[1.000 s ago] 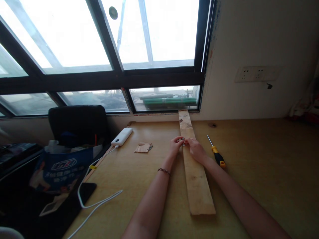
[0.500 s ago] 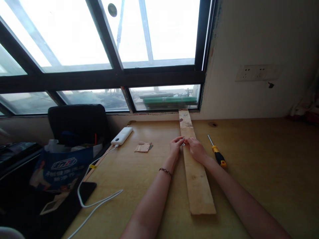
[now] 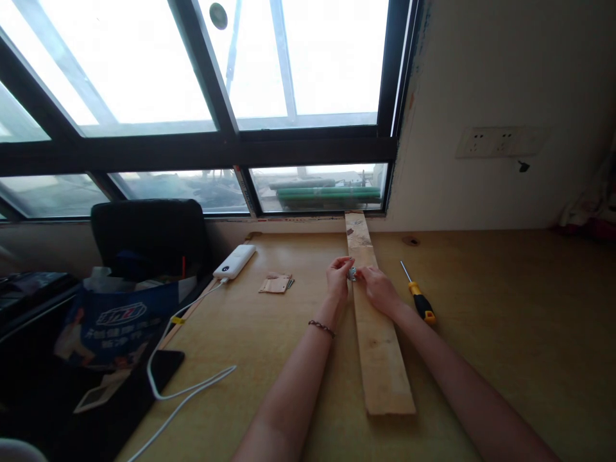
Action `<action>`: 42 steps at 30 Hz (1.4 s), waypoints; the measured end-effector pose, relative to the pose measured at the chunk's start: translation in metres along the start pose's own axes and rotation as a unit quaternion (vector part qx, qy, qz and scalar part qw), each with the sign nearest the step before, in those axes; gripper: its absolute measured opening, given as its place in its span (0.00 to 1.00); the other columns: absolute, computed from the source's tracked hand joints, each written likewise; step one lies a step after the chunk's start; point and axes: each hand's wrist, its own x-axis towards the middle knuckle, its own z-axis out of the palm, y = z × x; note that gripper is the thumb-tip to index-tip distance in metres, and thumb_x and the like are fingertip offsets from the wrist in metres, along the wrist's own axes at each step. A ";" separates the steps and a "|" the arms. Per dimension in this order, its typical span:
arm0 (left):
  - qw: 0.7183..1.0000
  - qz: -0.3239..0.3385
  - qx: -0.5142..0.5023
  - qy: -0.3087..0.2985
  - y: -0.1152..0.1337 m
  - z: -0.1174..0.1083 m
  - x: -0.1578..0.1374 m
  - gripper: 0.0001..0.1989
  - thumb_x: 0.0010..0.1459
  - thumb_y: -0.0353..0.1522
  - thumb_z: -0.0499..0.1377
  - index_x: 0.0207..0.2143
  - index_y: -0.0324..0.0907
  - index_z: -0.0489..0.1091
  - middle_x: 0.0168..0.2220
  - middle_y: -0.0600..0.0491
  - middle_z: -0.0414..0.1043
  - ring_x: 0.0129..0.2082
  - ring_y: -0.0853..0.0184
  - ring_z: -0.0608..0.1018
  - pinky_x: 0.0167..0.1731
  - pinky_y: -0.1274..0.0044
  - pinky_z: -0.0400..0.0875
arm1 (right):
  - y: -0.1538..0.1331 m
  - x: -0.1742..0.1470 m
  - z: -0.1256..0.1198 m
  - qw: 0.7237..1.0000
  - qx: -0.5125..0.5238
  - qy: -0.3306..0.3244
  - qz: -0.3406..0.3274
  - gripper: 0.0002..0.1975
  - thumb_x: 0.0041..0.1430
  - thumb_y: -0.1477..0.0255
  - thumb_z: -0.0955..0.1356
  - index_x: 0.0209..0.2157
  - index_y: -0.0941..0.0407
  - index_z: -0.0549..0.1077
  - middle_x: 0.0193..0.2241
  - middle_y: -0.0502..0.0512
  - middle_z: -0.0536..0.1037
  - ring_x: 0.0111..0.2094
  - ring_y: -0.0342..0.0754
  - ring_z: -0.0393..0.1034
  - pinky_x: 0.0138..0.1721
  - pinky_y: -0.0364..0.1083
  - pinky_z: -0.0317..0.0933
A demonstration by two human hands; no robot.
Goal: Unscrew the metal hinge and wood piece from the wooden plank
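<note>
A long wooden board [image 3: 385,359] lies lengthwise over the table, its far end reaching the window. Above its middle, my left hand [image 3: 339,279] pinches a small silvery metal fitting [image 3: 352,274] between thumb and fingers. My right hand [image 3: 379,289] rests over the board, its closed fingertips at the fitting's right side; what exactly they grip is too small to make out. To the right of that hand lies a screwdriver [image 3: 422,303] with a yellow and black handle.
On the table's left are a small torn packet [image 3: 275,284] with thin pieces beside it and a white power bank [image 3: 235,262] with a white cable [image 3: 192,389]. A black chair [image 3: 149,237] and a blue bag [image 3: 120,327] stand beyond the left edge.
The left fingers have shifted slightly upward, and more of the metal fitting shows between the hands. My right hand stays almost where it was.
</note>
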 end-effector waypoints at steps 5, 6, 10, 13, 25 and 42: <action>0.988 -0.092 -0.120 0.041 -0.004 -0.018 0.009 0.11 0.43 0.29 0.64 0.25 0.38 0.63 0.15 0.63 0.53 0.13 0.81 0.57 0.15 0.85 0.53 | 0.000 0.001 0.000 1.000 -0.008 -0.001 0.000 0.11 0.57 0.82 0.57 0.37 0.56 0.67 0.33 0.56 0.71 0.38 0.47 0.64 0.41 0.44 0.57; 0.985 -0.106 -0.131 0.043 -0.001 -0.022 0.010 0.10 0.45 0.28 0.63 0.24 0.39 0.61 0.15 0.64 0.49 0.12 0.81 0.54 0.13 0.85 0.50 | 0.000 0.001 0.000 1.000 -0.008 -0.001 0.000 0.11 0.57 0.81 0.57 0.37 0.56 0.67 0.33 0.56 0.71 0.38 0.47 0.64 0.41 0.44 0.57; 0.976 -0.143 -0.145 0.077 0.016 -0.035 0.006 0.10 0.54 0.26 0.56 0.22 0.39 0.59 0.15 0.61 0.52 0.12 0.81 0.55 0.13 0.85 0.52 | 0.001 0.001 0.001 1.000 -0.002 0.001 0.007 0.10 0.58 0.80 0.58 0.36 0.56 0.67 0.33 0.55 0.71 0.37 0.46 0.65 0.40 0.43 0.57; 0.975 -0.189 -0.057 0.101 0.030 -0.046 -0.008 0.11 0.56 0.27 0.52 0.21 0.39 0.58 0.19 0.55 0.61 0.18 0.76 0.67 0.19 0.83 0.63 | 0.003 0.000 0.002 1.000 0.002 0.002 0.015 0.10 0.58 0.80 0.58 0.36 0.56 0.68 0.33 0.55 0.71 0.37 0.45 0.65 0.40 0.43 0.57; 0.950 -0.183 0.222 0.123 0.087 -0.104 -0.022 0.11 0.36 0.17 0.61 0.19 0.39 0.65 0.16 0.53 0.66 0.19 0.68 0.72 0.25 0.74 0.67 | 0.006 -0.003 0.004 1.000 -0.003 0.010 0.010 0.10 0.57 0.81 0.59 0.37 0.57 0.67 0.33 0.55 0.72 0.37 0.46 0.64 0.39 0.42 0.56; 0.687 0.093 0.700 0.172 0.086 -0.125 -0.020 0.04 0.43 0.33 0.62 0.24 0.43 0.75 0.29 0.46 0.70 0.43 0.56 0.66 0.42 0.71 0.56 | 0.007 -0.003 0.005 1.000 0.008 0.008 0.017 0.11 0.57 0.81 0.58 0.37 0.56 0.67 0.34 0.55 0.72 0.38 0.45 0.64 0.41 0.42 0.56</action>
